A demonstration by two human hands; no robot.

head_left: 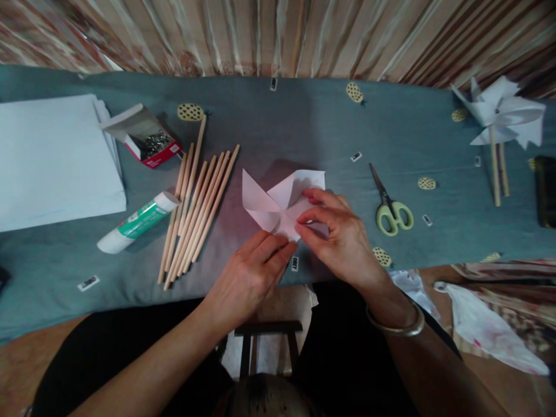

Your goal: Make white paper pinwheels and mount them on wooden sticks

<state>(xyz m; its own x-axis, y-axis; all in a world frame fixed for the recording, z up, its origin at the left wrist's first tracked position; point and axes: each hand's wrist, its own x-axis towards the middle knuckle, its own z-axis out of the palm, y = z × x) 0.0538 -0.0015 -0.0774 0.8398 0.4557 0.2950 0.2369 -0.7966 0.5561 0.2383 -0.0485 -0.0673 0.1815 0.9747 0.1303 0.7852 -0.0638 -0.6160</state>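
Only the head cam here, looking down at the grey-blue tablecloth.

Dead centre is the half-folded paper pinwheel, lying flat on the cloth near the table's front edge. The right hand comes in from 5 o'clock and has thumb and forefinger pinched on one flap, right about at the paper's middle. There's a metal bangle on that wrist. The left hand comes in from 7 o'clock, palm down, fingers stretched out flat, with the tips resting on the paper's near corner. It isn't gripping anything, just pressing.

Around the pinwheel:
- at 9 o'clock, just beside it, a loose bundle of wooden sticks fanned out on the cloth
- further out at 9, a glue tube with a green label, lying on its side and touching the sticks
- at 10 o'clock, an open red box of pins, and past that a stack of white paper
- at 3 o'clock, green-handled scissors, closed, near the right hand but not touching it
- way out at 2 o'clock, finished pinwheels on sticks, with a dark flat thing at the frame edge, too cropped to identify
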